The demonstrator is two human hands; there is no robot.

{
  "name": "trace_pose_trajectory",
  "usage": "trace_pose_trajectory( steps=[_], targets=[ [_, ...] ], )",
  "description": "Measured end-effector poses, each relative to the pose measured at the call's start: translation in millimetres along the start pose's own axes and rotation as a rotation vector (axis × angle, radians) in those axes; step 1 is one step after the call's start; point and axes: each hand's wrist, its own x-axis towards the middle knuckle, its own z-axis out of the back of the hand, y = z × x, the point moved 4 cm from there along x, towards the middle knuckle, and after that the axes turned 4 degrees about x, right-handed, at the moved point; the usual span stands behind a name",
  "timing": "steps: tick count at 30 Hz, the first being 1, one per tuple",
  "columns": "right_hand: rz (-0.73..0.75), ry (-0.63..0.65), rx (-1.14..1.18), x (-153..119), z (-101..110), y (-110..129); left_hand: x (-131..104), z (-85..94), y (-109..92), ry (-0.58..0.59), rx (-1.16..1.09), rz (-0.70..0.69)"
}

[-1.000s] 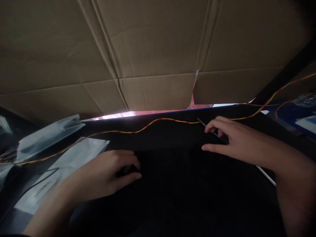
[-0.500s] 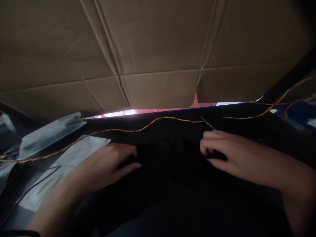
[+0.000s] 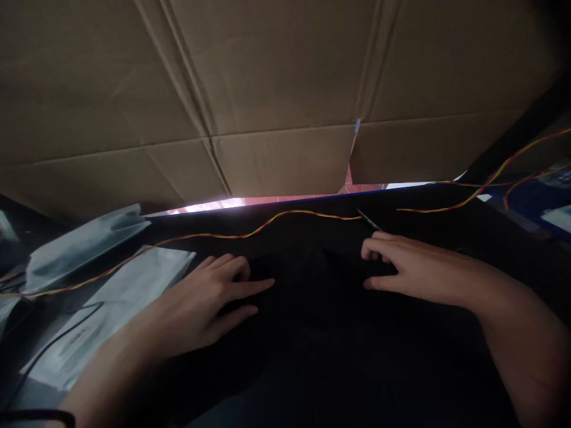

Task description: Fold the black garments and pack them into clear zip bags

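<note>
My left hand (image 3: 214, 303) hovers low over the dark surface, holding nothing, its index finger and thumb stretched out and the other fingers bent. My right hand (image 3: 397, 267) has its fingers bent and its thumb apart, with a visible gap between them. Just beyond its knuckles, a thin dark pointed tool (image 3: 369, 219) lies slanted; its near end is hidden behind the hand. A twisted red and yellow wire pair (image 3: 241, 236) runs from the left to end close to the tool's tip. Another red and yellow twisted wire (image 3: 464, 205) begins right of the tip.
Creased cardboard (image 3: 276, 77) stands upright behind the dark work surface (image 3: 307, 238). At left lie a translucent plastic bag (image 3: 84, 244), a flat whitish packet (image 3: 120, 303) and a black cable (image 3: 57, 337). Something blue (image 3: 530, 208) is at the far right.
My left index finger has stretched out to the right. My right thumb and fingers have spread further apart. The wires and tool keep their places while the view shifts slightly.
</note>
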Motion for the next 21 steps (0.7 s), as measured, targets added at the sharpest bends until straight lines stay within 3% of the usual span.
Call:
trace_pose_trajectory(
  steps=[4,10,14,17,21],
  targets=[
    [-0.01,-0.012,0.016,-4.7,6.0,-1.5,1.0,4.2,-7.1,0.002,-0.064,-0.042],
    [0.296,-0.21,0.163,-1.5,5.0,39.8,1.2,8.5,-12.2,-0.034,-0.111,-0.049],
    [0.474,-0.156,0.087,5.5,-15.5,63.7,2.4,3.6,-12.1,-0.053,-0.08,-0.035],
    [0.479,-0.148,0.074,7.0,-20.6,65.0,3.8,3.8,-10.9,-0.072,-0.091,-0.034],
    [0.441,-0.077,0.157,2.3,-12.5,60.2,-0.2,15.2,-9.2,-0.056,-0.17,-0.009]
  ],
)
